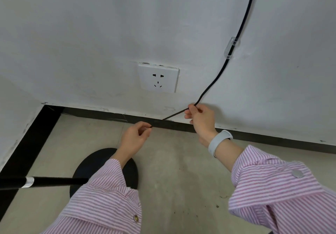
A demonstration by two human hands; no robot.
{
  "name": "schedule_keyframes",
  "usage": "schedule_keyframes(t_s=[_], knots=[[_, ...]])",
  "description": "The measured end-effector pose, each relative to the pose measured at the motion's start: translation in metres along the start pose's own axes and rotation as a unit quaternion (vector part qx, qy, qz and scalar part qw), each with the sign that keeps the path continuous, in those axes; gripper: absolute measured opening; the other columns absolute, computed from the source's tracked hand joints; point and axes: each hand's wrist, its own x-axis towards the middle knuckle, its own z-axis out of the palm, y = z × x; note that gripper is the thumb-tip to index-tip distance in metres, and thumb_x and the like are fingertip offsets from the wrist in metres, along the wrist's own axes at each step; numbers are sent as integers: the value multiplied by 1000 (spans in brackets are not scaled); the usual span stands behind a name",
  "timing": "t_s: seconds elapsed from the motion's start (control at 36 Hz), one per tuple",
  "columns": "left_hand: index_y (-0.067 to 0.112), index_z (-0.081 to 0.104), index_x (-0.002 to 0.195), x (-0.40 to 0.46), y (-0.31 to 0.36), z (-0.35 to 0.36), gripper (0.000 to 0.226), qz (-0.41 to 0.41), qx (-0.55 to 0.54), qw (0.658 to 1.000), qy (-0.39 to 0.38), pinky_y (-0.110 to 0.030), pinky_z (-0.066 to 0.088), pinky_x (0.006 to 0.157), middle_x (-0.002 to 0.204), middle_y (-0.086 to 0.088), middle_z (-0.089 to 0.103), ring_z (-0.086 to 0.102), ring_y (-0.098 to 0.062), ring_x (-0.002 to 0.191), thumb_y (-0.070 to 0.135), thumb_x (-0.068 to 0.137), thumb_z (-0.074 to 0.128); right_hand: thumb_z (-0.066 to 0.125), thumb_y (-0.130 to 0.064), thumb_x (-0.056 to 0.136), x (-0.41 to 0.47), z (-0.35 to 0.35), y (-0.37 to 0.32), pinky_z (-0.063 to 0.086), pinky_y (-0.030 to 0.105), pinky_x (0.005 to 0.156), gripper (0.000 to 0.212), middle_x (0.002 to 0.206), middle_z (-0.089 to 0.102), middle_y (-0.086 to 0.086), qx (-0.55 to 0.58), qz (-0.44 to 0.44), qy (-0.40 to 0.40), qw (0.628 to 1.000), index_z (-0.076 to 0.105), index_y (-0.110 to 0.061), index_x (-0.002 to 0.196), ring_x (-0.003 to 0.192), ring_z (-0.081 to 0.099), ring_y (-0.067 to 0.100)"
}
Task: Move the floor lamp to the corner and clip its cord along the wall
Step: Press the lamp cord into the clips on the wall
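Pinching the thin black lamp cord [209, 90] between fingertips, our right hand [200, 117] and left hand [135, 135] stretch a short run taut along the black skirting strip [272, 136]. From our nearer right hand, the cord climbs up-right into a clear plastic wall clip [230, 47]. Behind our left sleeve sits the round black lamp base [87, 168], near the corner.

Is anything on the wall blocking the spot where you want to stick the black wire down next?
Nothing visible does. Both hands, left and right, pinch the cord just below the clear clip. The wall there is bare; the socket sits off to the left, clear of the cord.
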Motion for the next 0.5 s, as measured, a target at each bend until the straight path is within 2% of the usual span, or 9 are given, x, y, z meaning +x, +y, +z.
schedule_keyframes(t_s=[0.06,0.14,0.25,0.42,0.5], knots=[[23,60,90,6,-5,-3,6,-15,-1,998,61,-35,51,81,86,1,65,61,-18,86,24,85,62,48,-13,92,2,1,2,42,22,57,12,70,60,0,13,5,5,1000,58,-8,95,60,56,11],[21,59,85,12,-3,-1,6,12,39,993,113,-29,46,75,87,3,65,59,-13,85,24,83,64,47,-13,92,3,4,5,45,19,53,10,72,60,0,38,19,-10,999,56,-8,96,62,56,11],[17,59,80,19,2,6,7,29,45,990,128,-15,37,62,82,3,64,57,-11,79,19,83,65,50,-9,90,7,8,9,47,18,55,10,76,63,1,55,55,-24,997,57,-8,96,65,58,11],[11,62,83,30,-3,15,10,15,72,986,149,-15,33,55,82,1,65,56,-12,75,20,83,65,53,-13,88,12,20,16,44,20,56,11,79,66,-1,42,85,-47,994,58,-9,97,63,59,11],[9,62,80,34,-1,18,12,14,79,982,171,-21,36,56,80,-2,66,56,-15,73,20,82,66,53,-14,88,14,27,17,43,20,54,7,77,65,-2,34,78,-36,996,58,-11,92,61,57,10]])
